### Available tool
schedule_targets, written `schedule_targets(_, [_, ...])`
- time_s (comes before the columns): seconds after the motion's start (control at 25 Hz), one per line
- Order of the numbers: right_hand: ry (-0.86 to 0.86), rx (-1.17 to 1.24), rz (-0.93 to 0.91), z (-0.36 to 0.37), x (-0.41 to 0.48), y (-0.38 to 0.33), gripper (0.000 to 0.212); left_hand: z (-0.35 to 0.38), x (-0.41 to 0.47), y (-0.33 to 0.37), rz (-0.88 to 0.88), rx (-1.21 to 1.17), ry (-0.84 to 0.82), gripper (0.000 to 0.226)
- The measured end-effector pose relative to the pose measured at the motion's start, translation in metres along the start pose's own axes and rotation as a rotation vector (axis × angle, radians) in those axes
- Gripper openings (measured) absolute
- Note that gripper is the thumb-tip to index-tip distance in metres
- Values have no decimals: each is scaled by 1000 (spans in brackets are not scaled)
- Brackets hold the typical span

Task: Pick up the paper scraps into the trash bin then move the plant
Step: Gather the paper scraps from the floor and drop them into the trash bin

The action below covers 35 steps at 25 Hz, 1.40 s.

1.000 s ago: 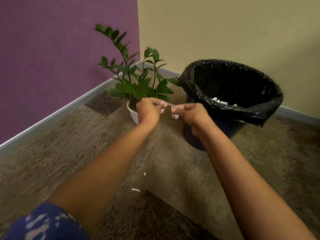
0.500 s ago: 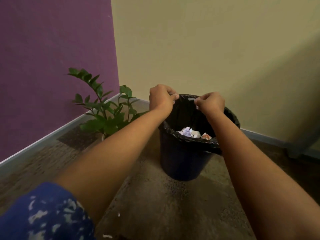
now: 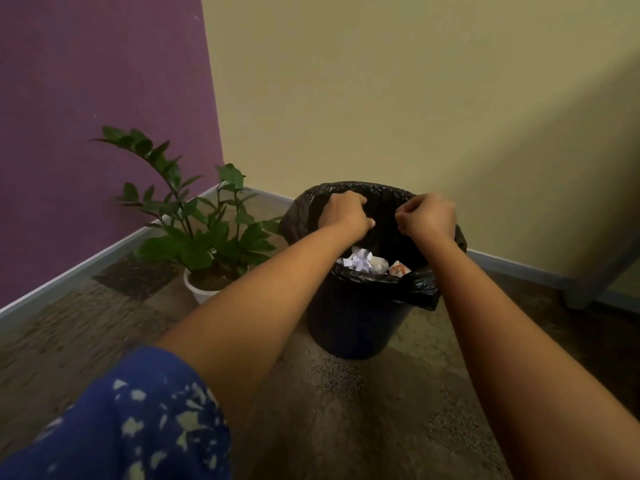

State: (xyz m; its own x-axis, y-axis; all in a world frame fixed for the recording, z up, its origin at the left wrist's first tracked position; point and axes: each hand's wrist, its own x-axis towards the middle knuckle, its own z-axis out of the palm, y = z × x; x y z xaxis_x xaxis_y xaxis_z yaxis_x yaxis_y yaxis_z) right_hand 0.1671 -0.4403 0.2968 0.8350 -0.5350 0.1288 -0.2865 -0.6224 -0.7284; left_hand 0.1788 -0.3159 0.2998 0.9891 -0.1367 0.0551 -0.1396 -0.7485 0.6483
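Head view: your left hand (image 3: 344,216) and right hand (image 3: 427,218) hover curled shut over the trash bin (image 3: 356,327) — holding anything, I cannot tell; the plant (image 3: 194,233) stands just left of the bin — nearer your left.

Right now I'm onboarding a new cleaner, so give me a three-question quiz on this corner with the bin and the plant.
1. True or false: both hands, left hand and right hand, are over the trash bin.
2. What lies inside the bin? A) crumpled paper scraps B) leaves C) nothing
3. On which side of the bin, as the person sees it, does the potted plant stand?

Key: 1 true; 2 A; 3 left, its white pot on the carpet by the purple wall.
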Motion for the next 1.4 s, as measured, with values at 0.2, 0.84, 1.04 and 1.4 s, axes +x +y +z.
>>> schedule_targets(0.2, [154, 22, -199, 16, -32, -7, 11, -11, -20, -25, 236, 26, 381, 21])
schedule_targets(0.84, [-383, -82, -563, 187, -222, 31, 20, 36, -156, -291, -554, 183, -147, 20])
schedule_targets(1.04, [-832, -342, -428, 231, -256, 77, 34, 38, -179, -320, -377, 225, -701, 30])
schedule_targets(1.4, [-864, -578, -736, 252, -292, 107, 43, 55, -192, -336, -226, 331, -846, 17])
